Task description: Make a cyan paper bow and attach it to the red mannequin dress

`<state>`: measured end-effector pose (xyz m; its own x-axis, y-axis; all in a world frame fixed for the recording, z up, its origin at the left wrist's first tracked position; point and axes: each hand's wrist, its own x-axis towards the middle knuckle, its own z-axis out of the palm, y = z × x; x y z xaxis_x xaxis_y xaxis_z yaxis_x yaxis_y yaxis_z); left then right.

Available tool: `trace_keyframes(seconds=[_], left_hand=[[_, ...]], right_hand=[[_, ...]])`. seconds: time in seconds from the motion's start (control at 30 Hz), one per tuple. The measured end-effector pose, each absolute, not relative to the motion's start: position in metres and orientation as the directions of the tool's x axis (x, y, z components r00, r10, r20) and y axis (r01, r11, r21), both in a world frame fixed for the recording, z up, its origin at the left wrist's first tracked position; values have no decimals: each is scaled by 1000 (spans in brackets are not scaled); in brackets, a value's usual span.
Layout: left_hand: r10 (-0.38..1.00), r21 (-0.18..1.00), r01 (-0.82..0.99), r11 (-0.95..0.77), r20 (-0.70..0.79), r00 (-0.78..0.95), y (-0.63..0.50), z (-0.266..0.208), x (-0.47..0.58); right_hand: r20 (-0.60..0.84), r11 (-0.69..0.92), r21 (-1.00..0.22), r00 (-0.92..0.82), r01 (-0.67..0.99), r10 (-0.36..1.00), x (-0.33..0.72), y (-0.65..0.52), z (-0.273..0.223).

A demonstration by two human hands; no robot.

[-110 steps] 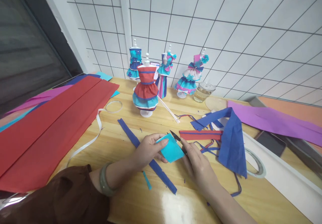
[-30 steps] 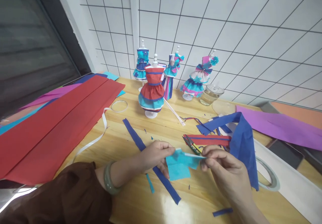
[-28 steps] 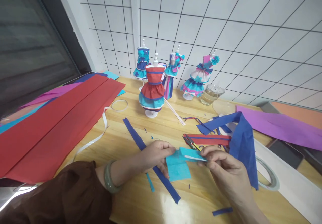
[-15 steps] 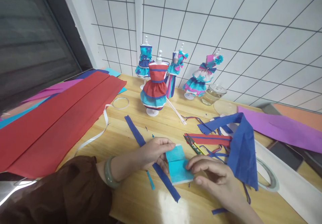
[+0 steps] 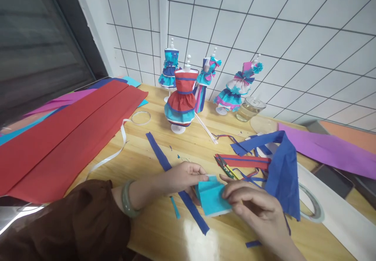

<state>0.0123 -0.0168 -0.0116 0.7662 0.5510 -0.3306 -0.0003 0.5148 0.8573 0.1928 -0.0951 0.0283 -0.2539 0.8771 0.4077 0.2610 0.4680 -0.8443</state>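
- The left hand [image 5: 185, 177] pinches the light blue sheet [image 5: 214, 200] above the table [image 5: 164, 239].
- The right hand [image 5: 254, 206] touches it; I can't tell if it grips.
- The sheet has folds; the red dress [image 5: 181, 102] looks done.

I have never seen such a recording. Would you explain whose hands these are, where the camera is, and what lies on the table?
There is no machine: one person works here, bare-handed. Every picture comes from one camera worn on that person's head, looking forward and down. The left hand holds a folded turquoise piece; the right hand has fingers at its edge. On the table, scissors lie partly over a red strip, near a blue sheet. At left lies a large red sheet. Behind stand four small dress forms, with a glass cup nearby.
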Motion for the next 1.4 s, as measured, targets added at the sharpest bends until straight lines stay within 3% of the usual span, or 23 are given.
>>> trace_keyframes(seconds=[0.13, 0.37, 0.73, 1.4], left_hand=[[572, 844, -74, 531, -293, 766, -13, -13, 8], [599, 856, -87, 510, -281, 750, -13, -10, 8], [667, 871, -144, 470, -243, 704, -14, -12, 9], [606, 878, -43, 476, -292, 740, -15, -12, 10]], right_hand=[[328, 426, -826, -299, 370, 896, 188, -92, 25], [302, 396, -824, -279, 404, 912, 189, -90, 19], [264, 290, -811, -124, 508, 957, 188, -88, 10], [254, 295, -797, -151, 527, 955, 187, -87, 13]])
